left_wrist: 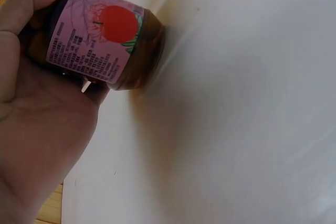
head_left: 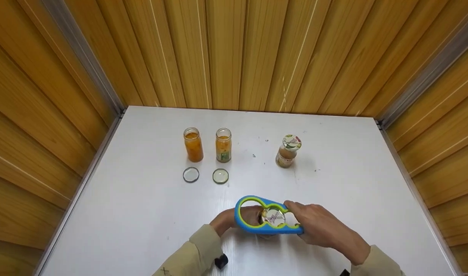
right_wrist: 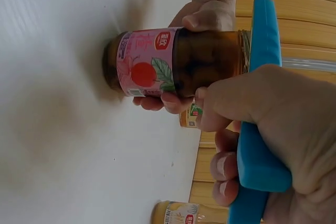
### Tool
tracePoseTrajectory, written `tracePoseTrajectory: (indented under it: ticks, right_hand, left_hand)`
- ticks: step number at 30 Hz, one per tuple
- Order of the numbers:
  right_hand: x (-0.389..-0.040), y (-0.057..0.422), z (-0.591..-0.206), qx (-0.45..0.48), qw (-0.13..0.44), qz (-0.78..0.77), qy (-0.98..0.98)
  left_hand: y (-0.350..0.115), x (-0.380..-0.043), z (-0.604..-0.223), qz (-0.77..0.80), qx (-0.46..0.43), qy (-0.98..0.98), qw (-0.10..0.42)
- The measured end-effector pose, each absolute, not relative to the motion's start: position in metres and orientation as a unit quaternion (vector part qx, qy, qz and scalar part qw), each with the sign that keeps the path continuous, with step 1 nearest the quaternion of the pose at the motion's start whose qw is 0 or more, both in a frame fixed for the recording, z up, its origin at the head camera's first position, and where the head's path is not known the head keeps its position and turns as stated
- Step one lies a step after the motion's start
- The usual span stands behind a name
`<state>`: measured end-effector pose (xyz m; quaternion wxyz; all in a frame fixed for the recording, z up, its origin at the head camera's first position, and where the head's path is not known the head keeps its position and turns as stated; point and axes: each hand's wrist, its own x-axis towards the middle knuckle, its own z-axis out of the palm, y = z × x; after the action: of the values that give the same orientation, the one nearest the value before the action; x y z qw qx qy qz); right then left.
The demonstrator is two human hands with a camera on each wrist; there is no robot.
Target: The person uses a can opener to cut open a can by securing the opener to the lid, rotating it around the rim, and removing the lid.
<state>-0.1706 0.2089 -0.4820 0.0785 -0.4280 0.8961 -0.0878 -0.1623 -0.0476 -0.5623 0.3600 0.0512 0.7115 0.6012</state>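
Left hand [left_wrist: 44, 124] clamped round the pink-label jar [right_wrist: 147, 61], near edge of table [head_left: 142, 172], in front of the person. Label shows red fruit, green leaf; rounded dark pieces inside. Jar base at or just above the tabletop, cannot tell which. Patterned lid [head_left: 275, 217] on this jar, facing up toward head camera.

Right hand [head_left: 320, 226] clamped on right end of the opener [head_left: 270, 230], blue outside, yellow-green lining. Opener lies across the jar top, lid showing in its middle opening; cannot tell how tightly it bites. Big ring at its left end sits over part of the left hand. Hands near each other, one on each side of jar.

Farther back, left: two uncapped jars, orange contents, upright side by side, apart: left orange jar [head_left: 194, 147], right orange jar [head_left: 223, 147]. One loose lid in front of each: left loose lid [head_left: 191, 174], right loose lid [head_left: 220, 176], both flat on table. Back right: capped jar [head_left: 285, 155], well apart from the orange pair, lid on. Wood-look panels [head_left: 226, 53] behind and on both sides. Beige sleeves [head_left: 205, 241] on both arms.
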Motion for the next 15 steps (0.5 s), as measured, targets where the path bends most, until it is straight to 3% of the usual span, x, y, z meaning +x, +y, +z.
tracePoseTrajectory:
  ticks: [2,4,9,15]
  right_hand:
    - [-0.173,0.210,-0.482,-0.435,0.081,-0.091,0.892]
    - [-0.175,0.210,-0.483,-0.446,0.080,-0.093,0.887]
    - [-0.178,0.207,-0.484,-0.467,0.084,-0.088,0.876]
    - [-0.178,0.205,-0.483,-0.477,0.101,-0.092,0.868]
  left_hand:
    - [-0.055,-0.154,-0.562,0.639,-0.051,0.688,0.340]
    - [-0.063,-0.146,-0.560,0.659,-0.058,0.689,0.295]
    - [-0.085,-0.119,-0.552,0.676,0.119,0.706,0.172]
    - [-0.093,-0.102,-0.534,0.663,0.155,0.719,0.141]
